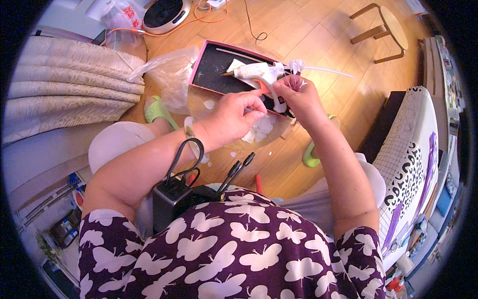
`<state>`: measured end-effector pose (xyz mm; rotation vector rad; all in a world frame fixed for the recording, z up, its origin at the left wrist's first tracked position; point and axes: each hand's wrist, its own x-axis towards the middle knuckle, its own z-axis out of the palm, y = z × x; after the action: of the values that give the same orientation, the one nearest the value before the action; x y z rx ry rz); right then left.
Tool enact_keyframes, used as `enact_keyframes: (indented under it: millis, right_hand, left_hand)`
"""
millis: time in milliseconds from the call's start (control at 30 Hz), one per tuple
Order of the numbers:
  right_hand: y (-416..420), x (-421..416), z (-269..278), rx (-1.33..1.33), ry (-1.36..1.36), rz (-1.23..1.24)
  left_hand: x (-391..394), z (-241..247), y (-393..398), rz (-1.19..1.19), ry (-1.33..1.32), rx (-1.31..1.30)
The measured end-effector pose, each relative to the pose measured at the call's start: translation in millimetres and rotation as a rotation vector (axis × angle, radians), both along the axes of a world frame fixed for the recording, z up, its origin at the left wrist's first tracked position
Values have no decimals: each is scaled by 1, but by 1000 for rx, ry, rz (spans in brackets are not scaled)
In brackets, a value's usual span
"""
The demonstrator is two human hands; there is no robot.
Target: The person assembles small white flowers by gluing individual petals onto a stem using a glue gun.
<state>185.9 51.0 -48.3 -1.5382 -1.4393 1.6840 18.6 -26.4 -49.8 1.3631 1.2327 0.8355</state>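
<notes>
A white hot glue gun [257,71] with an orange trigger lies in a pink-rimmed box [209,69] with a black inside. Its brown nozzle points left, and a pale glue stick [328,70] sticks out behind it. My right hand [304,99] pinches a small bundle of white and purple petal-like pieces [296,69] just beside the gun's handle. My left hand [239,116] hovers over the box's near edge, fingertips by the trigger; whether they touch it is unclear. Nothing shows between its thumb and fingers. Below lie loose white petal-like pieces [261,129].
A clear plastic bag [175,78] lies left of the box. Orange cable [164,33] crosses the floor near a round black-topped appliance [166,15]. A wooden stool [394,30] stands far right. A patterned white cover [407,149] is at right; a black device with cables [175,190] sits at my waist.
</notes>
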Motion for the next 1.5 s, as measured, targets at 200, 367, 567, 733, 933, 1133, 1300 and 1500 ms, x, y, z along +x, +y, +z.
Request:
enact_keyframes:
  millis: [200,367,567,733,933,1133,1300,1500]
  right_hand:
    - [1,0,0,-18,60,-10]
    - [0,-1,0,-30,84,-18]
    - [0,-2,1,-22,78,-8]
    - [-1,-2,3,-1,45,-7]
    - [0,-2,4,-7,56,11]
    - [0,-2,3,5,69,8]
    - [-1,-2,6,0,54,19]
    - [0,-2,-1,10,40,-9]
  left_hand:
    - [8,4,-4,24,-78,67]
    - [10,11,-4,15,-45,47]
    - [11,12,-4,9,-34,32]
    - [14,12,-4,17,-66,52]
    - [14,10,-4,-6,-41,84]
    - [15,8,-5,-4,-59,79]
    - [16,8,-6,-2,-60,77]
    - [18,11,-7,19,8,63]
